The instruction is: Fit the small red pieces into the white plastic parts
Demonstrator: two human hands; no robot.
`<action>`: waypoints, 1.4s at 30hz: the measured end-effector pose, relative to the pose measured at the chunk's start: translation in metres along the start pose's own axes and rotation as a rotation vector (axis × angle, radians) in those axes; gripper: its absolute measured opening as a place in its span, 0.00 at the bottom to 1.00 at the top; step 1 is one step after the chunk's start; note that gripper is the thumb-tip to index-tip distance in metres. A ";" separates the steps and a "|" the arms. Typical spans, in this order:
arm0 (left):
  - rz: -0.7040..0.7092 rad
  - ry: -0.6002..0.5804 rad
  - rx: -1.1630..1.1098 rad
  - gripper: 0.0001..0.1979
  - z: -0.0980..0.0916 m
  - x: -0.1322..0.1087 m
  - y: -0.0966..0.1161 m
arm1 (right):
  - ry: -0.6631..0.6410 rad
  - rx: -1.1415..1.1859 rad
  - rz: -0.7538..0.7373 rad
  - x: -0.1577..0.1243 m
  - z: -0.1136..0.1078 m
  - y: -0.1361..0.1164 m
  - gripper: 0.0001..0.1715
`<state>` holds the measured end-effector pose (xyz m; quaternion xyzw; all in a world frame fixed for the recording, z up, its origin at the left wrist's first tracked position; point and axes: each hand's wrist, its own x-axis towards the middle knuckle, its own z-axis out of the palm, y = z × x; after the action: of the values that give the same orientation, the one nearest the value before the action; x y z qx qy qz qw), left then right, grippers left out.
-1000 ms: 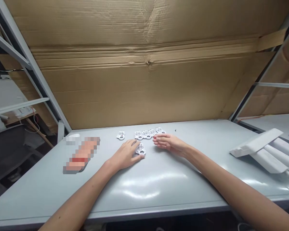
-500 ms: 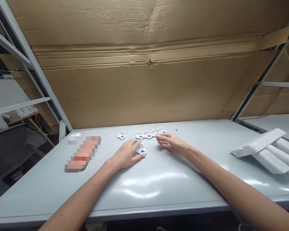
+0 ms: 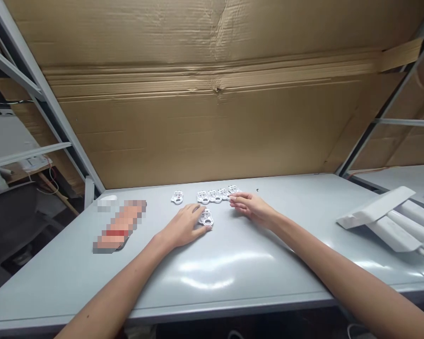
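A small white plate-like part [image 3: 207, 218] with a round hole and several small openings lies flat on the table. My left hand [image 3: 185, 227] rests around its left side, thumb at the near edge and fingers at the far edge, keeping hold of it. Just behind, several similar white parts [image 3: 215, 196] lie in an overlapping row. My right hand [image 3: 251, 206] is at the right end of that row, its thumb and fingertips pressed together; whatever they may hold is too small to make out. Another white part [image 3: 177, 197] lies apart on the left.
On the grey table [image 3: 229, 268], a pixelated orange object [image 3: 122, 226] lies left, with a white object [image 3: 107, 201] behind it. White elongated objects [image 3: 381, 212] are stacked at right. A tiny dark piece [image 3: 257, 190] lies near the back. Cardboard [image 3: 212, 136] walls the rear.
The view has shifted slightly. My right hand has moved very little, staying at the row's right end; my left hand keeps its place on the white part.
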<state>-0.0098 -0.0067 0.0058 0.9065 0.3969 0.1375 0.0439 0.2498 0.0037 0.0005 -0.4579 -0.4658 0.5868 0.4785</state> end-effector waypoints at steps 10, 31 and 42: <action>0.017 0.007 -0.022 0.23 0.000 0.000 -0.001 | -0.040 0.047 -0.002 0.000 0.000 -0.002 0.08; 0.016 0.015 0.021 0.25 -0.006 -0.001 -0.005 | -0.126 -0.008 0.030 -0.008 0.004 -0.009 0.09; 0.014 0.049 -0.002 0.18 -0.003 0.002 0.008 | -0.046 -0.515 -0.348 -0.009 0.011 -0.004 0.10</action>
<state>-0.0042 -0.0109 0.0105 0.9055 0.3914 0.1604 0.0343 0.2407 -0.0056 0.0072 -0.4639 -0.6814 0.3690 0.4293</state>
